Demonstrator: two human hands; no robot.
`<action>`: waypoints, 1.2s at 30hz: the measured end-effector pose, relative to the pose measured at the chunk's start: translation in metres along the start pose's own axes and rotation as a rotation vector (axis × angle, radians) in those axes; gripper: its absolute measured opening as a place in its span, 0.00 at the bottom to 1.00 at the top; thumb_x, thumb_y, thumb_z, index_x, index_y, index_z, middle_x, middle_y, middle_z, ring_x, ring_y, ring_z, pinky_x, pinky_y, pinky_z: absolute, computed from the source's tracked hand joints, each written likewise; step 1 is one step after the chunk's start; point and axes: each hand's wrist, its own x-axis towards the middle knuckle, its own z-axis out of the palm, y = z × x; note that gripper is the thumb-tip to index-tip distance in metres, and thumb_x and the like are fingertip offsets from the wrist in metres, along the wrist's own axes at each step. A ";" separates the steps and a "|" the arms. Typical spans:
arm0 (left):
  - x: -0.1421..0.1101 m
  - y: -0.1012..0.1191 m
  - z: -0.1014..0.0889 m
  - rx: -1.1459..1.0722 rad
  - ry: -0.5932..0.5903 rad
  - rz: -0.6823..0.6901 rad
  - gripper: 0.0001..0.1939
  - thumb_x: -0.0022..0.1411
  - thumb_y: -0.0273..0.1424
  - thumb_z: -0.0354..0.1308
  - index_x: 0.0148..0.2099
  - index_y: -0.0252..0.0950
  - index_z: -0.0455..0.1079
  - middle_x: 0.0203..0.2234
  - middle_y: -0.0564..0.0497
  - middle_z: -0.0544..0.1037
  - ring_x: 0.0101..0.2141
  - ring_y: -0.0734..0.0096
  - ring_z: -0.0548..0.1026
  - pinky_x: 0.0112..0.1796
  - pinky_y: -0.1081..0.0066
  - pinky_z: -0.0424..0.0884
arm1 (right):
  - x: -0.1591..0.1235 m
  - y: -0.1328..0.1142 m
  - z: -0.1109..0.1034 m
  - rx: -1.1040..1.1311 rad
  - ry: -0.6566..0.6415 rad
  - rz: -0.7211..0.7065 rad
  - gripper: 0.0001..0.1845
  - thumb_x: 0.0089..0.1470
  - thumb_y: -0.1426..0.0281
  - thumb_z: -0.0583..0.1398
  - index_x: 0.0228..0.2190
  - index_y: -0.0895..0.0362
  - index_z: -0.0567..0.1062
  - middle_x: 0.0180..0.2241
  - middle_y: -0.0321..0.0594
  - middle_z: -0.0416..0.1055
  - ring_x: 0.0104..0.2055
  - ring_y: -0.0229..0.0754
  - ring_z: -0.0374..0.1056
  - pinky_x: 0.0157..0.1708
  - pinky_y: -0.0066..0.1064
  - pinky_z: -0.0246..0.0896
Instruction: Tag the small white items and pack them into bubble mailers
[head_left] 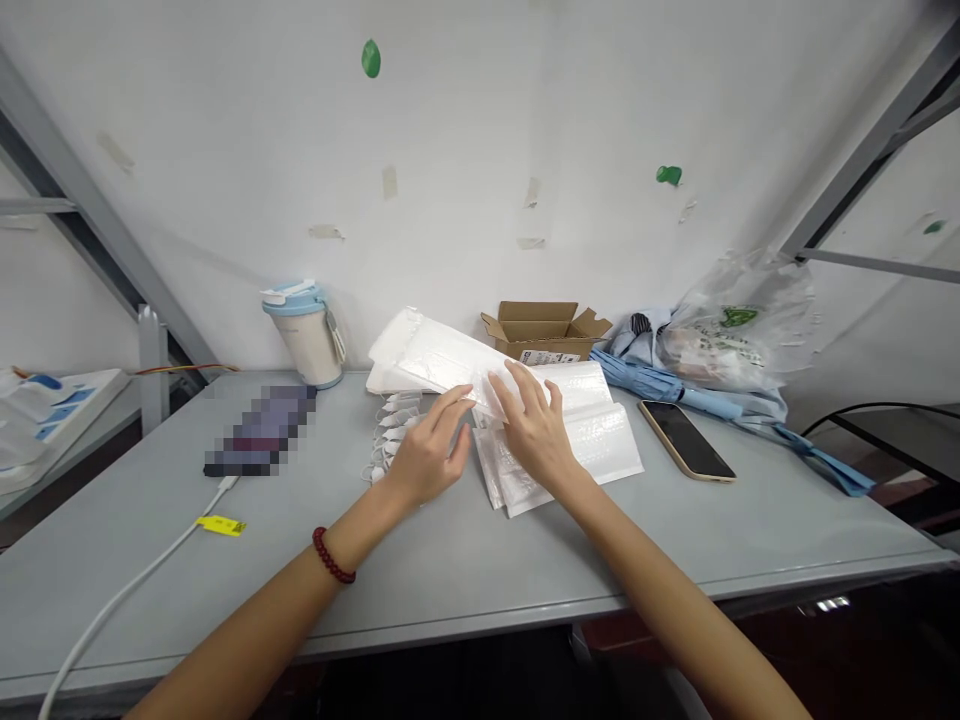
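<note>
A stack of white bubble mailers (600, 440) lies on the grey table (465, 560), and one mailer (442, 360) is lifted at a slant above the pile. My left hand (429, 452) pinches the near edge of that raised mailer with fingers and thumb. My right hand (534, 428) rests on the pile beside it, its fingers spread and its fingertips touching the raised mailer's lower edge. A row of several small white packets (390, 430) lies just left of my left hand. A red bead bracelet (331, 557) circles my left wrist.
A blue-lidded cup (306, 335) stands at the back left, an open cardboard box (544, 330) behind the mailers. A phone (686, 440), a folded blue umbrella (712, 400) and a plastic bag (739, 325) lie at right. A blurred dark device (259, 432) with a white cable (127, 590) lies left.
</note>
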 end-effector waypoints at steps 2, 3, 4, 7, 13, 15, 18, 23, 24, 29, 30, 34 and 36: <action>-0.001 0.002 0.001 -0.006 -0.026 0.017 0.19 0.61 0.21 0.48 0.55 0.35 0.60 0.53 0.40 0.68 0.54 0.63 0.67 0.50 0.62 0.70 | -0.001 0.004 0.003 -0.017 -0.034 0.004 0.30 0.55 0.84 0.44 0.58 0.58 0.57 0.60 0.54 0.56 0.62 0.50 0.51 0.54 0.52 0.45; -0.001 0.002 0.002 -0.006 -0.027 0.010 0.20 0.61 0.21 0.48 0.55 0.35 0.60 0.53 0.41 0.68 0.54 0.63 0.67 0.51 0.62 0.69 | -0.002 0.006 0.004 -0.018 -0.050 0.005 0.30 0.55 0.84 0.43 0.58 0.58 0.58 0.60 0.54 0.56 0.62 0.49 0.51 0.54 0.52 0.45; -0.001 0.001 0.002 -0.005 -0.021 -0.009 0.19 0.61 0.22 0.48 0.55 0.35 0.60 0.54 0.41 0.68 0.54 0.63 0.67 0.51 0.62 0.68 | -0.002 0.008 0.005 -0.016 -0.066 0.005 0.30 0.55 0.84 0.42 0.58 0.58 0.58 0.60 0.54 0.56 0.62 0.49 0.51 0.54 0.53 0.45; 0.001 -0.005 -0.002 -0.007 0.027 -0.148 0.17 0.63 0.26 0.48 0.54 0.36 0.63 0.54 0.42 0.68 0.54 0.63 0.67 0.52 0.61 0.67 | -0.002 0.014 0.006 -0.001 -0.100 0.006 0.33 0.53 0.86 0.41 0.58 0.58 0.59 0.61 0.53 0.54 0.63 0.48 0.50 0.54 0.53 0.44; 0.011 -0.029 -0.021 -0.045 0.224 -0.629 0.17 0.64 0.35 0.46 0.51 0.35 0.67 0.52 0.42 0.70 0.53 0.59 0.67 0.47 0.61 0.69 | -0.002 0.019 0.007 0.017 -0.130 0.011 0.38 0.47 0.90 0.41 0.59 0.59 0.57 0.61 0.51 0.55 0.63 0.47 0.50 0.55 0.53 0.44; 0.013 -0.040 -0.027 -0.121 0.284 -0.828 0.19 0.60 0.35 0.50 0.52 0.35 0.66 0.51 0.41 0.71 0.50 0.57 0.70 0.45 0.62 0.70 | -0.002 0.019 0.008 0.021 -0.136 -0.009 0.39 0.47 0.90 0.41 0.59 0.59 0.57 0.60 0.51 0.56 0.63 0.46 0.51 0.55 0.53 0.44; 0.014 -0.054 -0.033 -0.399 0.315 -1.091 0.25 0.52 0.32 0.57 0.53 0.33 0.65 0.46 0.42 0.74 0.42 0.59 0.74 0.39 0.65 0.71 | -0.002 0.018 0.008 0.017 -0.137 -0.037 0.38 0.48 0.90 0.40 0.58 0.59 0.59 0.60 0.50 0.56 0.63 0.45 0.51 0.55 0.52 0.44; 0.016 -0.052 -0.037 -0.799 0.247 -1.242 0.17 0.44 0.31 0.60 0.39 0.29 0.72 0.29 0.46 0.78 0.30 0.65 0.75 0.27 0.72 0.69 | -0.002 0.014 0.008 0.018 -0.142 -0.053 0.34 0.51 0.88 0.41 0.57 0.60 0.60 0.61 0.51 0.56 0.63 0.46 0.50 0.55 0.51 0.45; 0.017 -0.049 -0.037 -0.822 0.222 -1.244 0.16 0.44 0.32 0.62 0.37 0.29 0.72 0.27 0.47 0.77 0.29 0.65 0.75 0.26 0.72 0.68 | -0.002 0.013 0.008 0.023 -0.143 -0.052 0.33 0.51 0.88 0.41 0.57 0.61 0.60 0.60 0.51 0.56 0.63 0.46 0.50 0.55 0.51 0.46; 0.015 -0.037 -0.029 -0.943 0.016 -1.160 0.20 0.41 0.36 0.67 0.37 0.31 0.73 0.28 0.48 0.79 0.31 0.64 0.76 0.32 0.68 0.71 | -0.001 0.009 0.003 0.050 -0.164 -0.044 0.35 0.48 0.86 0.44 0.59 0.62 0.57 0.61 0.54 0.54 0.64 0.48 0.47 0.54 0.52 0.46; 0.014 -0.035 -0.027 -0.967 -0.033 -1.133 0.20 0.41 0.36 0.68 0.38 0.32 0.74 0.29 0.48 0.79 0.31 0.63 0.76 0.34 0.67 0.71 | 0.000 0.008 0.001 0.057 -0.176 -0.054 0.34 0.49 0.84 0.46 0.59 0.63 0.55 0.62 0.55 0.52 0.65 0.49 0.45 0.54 0.53 0.46; 0.010 -0.026 -0.016 -1.023 -0.238 -1.058 0.20 0.43 0.38 0.68 0.38 0.33 0.74 0.31 0.47 0.80 0.33 0.63 0.76 0.36 0.66 0.71 | 0.000 0.004 -0.005 0.093 -0.239 -0.108 0.36 0.54 0.63 0.54 0.61 0.64 0.51 0.63 0.59 0.46 0.65 0.56 0.40 0.54 0.56 0.44; 0.008 -0.022 -0.013 -1.014 -0.319 -1.023 0.18 0.46 0.39 0.67 0.37 0.33 0.74 0.30 0.47 0.80 0.32 0.63 0.76 0.35 0.66 0.71 | 0.000 0.001 -0.006 0.110 -0.259 -0.130 0.43 0.53 0.54 0.55 0.61 0.63 0.50 0.63 0.60 0.45 0.65 0.58 0.39 0.54 0.57 0.43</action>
